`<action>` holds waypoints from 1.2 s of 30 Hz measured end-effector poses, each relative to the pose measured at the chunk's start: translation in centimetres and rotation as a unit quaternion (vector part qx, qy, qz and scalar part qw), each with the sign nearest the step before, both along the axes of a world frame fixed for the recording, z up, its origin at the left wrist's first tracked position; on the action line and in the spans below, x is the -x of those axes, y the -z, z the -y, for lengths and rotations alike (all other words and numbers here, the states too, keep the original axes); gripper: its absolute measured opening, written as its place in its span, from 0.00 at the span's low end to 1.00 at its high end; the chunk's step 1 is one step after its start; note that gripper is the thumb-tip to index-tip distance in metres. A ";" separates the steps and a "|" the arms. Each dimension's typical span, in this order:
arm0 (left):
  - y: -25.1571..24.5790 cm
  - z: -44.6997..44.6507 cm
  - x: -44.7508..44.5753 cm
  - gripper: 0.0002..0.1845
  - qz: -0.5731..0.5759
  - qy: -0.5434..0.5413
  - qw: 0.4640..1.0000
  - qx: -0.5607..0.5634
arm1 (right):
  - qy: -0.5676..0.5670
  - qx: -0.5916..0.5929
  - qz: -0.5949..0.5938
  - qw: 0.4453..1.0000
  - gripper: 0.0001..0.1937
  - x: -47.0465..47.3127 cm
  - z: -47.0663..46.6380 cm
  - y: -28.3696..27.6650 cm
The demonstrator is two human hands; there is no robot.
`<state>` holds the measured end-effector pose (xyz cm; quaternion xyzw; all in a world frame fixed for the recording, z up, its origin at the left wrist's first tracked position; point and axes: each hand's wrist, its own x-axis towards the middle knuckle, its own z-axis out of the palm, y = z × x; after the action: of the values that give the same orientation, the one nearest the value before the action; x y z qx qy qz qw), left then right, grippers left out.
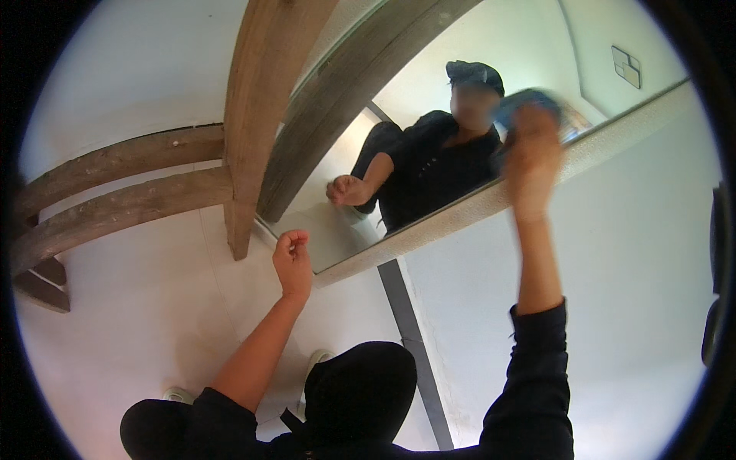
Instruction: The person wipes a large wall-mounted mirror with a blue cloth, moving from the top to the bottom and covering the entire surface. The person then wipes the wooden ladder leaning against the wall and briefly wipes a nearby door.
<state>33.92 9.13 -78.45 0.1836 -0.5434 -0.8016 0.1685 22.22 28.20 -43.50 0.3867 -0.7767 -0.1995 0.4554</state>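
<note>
A large mirror (414, 172) set in a pale, rough-textured edge (425, 233) spans the upper middle. My right hand (535, 149), blurred, is raised against the mirror's right part and holds a dark blue cloth (532, 103) on the glass. My left hand (293, 261) is beside the mirror's lower left corner with its fingers curled in; nothing shows in it. The mirror reflects a person in dark clothes and a cap, with a bent arm.
A wooden frame with an upright post (259, 115) and curved rails (126, 213) stands at the left, close to the mirror. A pale wall (575, 241) lies to the right. A dark strip (411, 339) borders the tiled floor (149, 322). Black objects (716, 241) are at the right rim.
</note>
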 end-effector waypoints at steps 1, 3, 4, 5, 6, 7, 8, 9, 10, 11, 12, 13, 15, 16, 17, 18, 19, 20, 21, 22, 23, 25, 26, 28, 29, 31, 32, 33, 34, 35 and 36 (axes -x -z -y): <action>-0.1 0.2 0.4 0.10 -0.018 -0.006 1.000 -0.006 | 0.090 0.022 -0.108 0.990 0.17 -1.5 1.9 -2.5; -1.0 -0.1 0.9 0.10 -0.045 0.000 0.999 -0.026 | 0.131 0.026 -0.140 0.981 0.18 -2.2 2.1 -3.0; -1.5 -0.1 1.0 0.10 -0.046 0.002 0.998 -0.036 | 0.134 0.038 -0.121 0.983 0.18 -2.4 2.6 -1.4; -1.9 0.1 1.1 0.11 -0.047 0.001 0.998 -0.044 | 0.113 0.039 -0.053 0.991 0.17 -2.8 2.7 0.8; -2.1 0.1 1.1 0.11 -0.058 -0.001 0.997 -0.050 | 0.089 0.034 0.007 0.995 0.17 -3.5 2.5 4.1; -2.1 0.3 1.1 0.11 -0.067 -0.005 0.996 -0.056 | 0.074 0.035 0.071 0.994 0.17 -4.3 2.7 8.1; -2.1 0.6 1.0 0.11 -0.076 -0.013 0.995 -0.059 | 0.055 -0.005 0.116 0.992 0.18 -5.2 2.9 12.3; -2.7 0.7 0.9 0.11 -0.074 -0.010 0.995 -0.060 | 0.065 -0.013 0.197 0.978 0.15 -6.4 2.5 17.0; -3.3 0.7 0.5 0.11 -0.071 -0.003 0.996 -0.059 | 0.078 0.080 0.318 0.941 0.12 -8.3 1.8 22.7; -3.9 0.8 0.4 0.12 -0.068 0.000 0.996 -0.056 | 0.065 -0.012 0.334 0.940 0.10 -9.7 1.5 27.2; -3.8 1.2 0.3 0.12 -0.072 -0.016 0.996 -0.056 | 0.021 -0.072 0.341 0.937 0.10 -10.5 2.1 29.7; -3.6 1.4 0.2 0.11 -0.081 -0.028 0.995 -0.057 | -0.020 -0.131 0.341 0.931 0.11 -10.6 3.1 30.8; -3.5 1.9 0.5 0.11 -0.104 -0.039 0.993 -0.046 | -0.022 -0.091 0.386 0.918 0.09 -8.8 3.3 31.2; -3.3 2.3 0.4 0.11 -0.113 -0.046 0.992 -0.032 | -0.016 -0.128 0.362 0.923 0.11 -7.3 4.5 29.4; -3.4 2.6 0.2 0.11 -0.121 -0.052 0.991 -0.022 | -0.028 -0.086 0.348 0.933 0.12 -5.3 6.1 26.3; -3.5 2.6 0.1 0.11 -0.124 -0.057 0.990 -0.032 | -0.036 -0.043 0.334 0.941 0.14 -3.5 7.2 23.0; -3.5 2.7 0.3 0.11 -0.123 -0.069 0.989 -0.038 | 0.051 -0.131 0.343 0.929 0.13 -1.0 9.5 17.7; -3.8 2.5 0.6 0.11 -0.128 -0.071 0.988 -0.049 | 0.050 -0.104 0.274 0.955 0.14 1.0 9.9 13.6; -4.0 2.5 0.6 0.11 -0.126 -0.070 0.989 -0.045 | 0.020 -0.070 0.178 0.981 0.14 3.3 10.3 9.1; -4.2 2.7 0.7 0.12 -0.123 -0.070 0.989 -0.040 | -0.011 -0.039 0.080 0.996 0.14 5.4 10.9 4.5; -4.3 2.3 0.7 0.12 -0.121 -0.063 0.990 -0.040 | -0.014 -0.022 -0.014 1.000 0.14 6.8 10.8 0.2; -4.3 2.0 0.8 0.12 -0.126 -0.051 0.987 -0.082 | 0.004 0.014 -0.193 0.981 0.15 8.4 10.9 -5.8; -4.3 1.8 0.9 0.12 -0.130 -0.048 0.985 -0.103 | -0.015 0.019 -0.247 0.969 0.15 8.9 11.1 -7.3; -4.3 1.7 0.8 0.12 -0.102 -0.044 0.985 -0.133 | -0.039 0.033 -0.187 0.981 0.13 9.4 12.3 -4.9; -4.1 1.8 0.9 0.12 -0.086 -0.043 0.985 -0.146 | -0.051 0.041 -0.155 0.986 0.12 9.8 13.4 -2.1; -4.5 1.4 0.9 0.11 -0.084 -0.045 0.985 -0.143 | -0.064 0.054 -0.092 0.992 0.11 10.2 14.8 4.2; -4.5 1.4 0.7 0.10 -0.080 -0.047 0.986 -0.141 | -0.045 0.045 -0.025 0.998 0.11 9.5 15.4 8.7; -4.3 1.7 0.6 0.10 -0.077 -0.052 0.987 -0.129 | -0.035 0.030 0.045 0.998 0.15 8.1 16.4 13.2; -4.0 2.3 0.5 0.10 -0.074 -0.061 0.989 -0.117 | -0.024 -0.013 0.101 0.994 0.16 6.1 17.6 16.9; -4.1 2.4 0.3 0.10 -0.075 -0.064 0.989 -0.108 | 0.000 -0.058 0.122 0.991 0.17 4.5 17.8 20.1; -4.1 2.6 0.2 0.10 -0.077 -0.064 0.990 -0.097 | -0.003 -0.077 0.171 0.982 0.17 3.7 17.8 23.4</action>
<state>33.73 6.54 -74.38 0.1713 -0.4353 -0.8502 0.2416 18.52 10.44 -66.86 0.4515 -0.8241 -0.1879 0.2860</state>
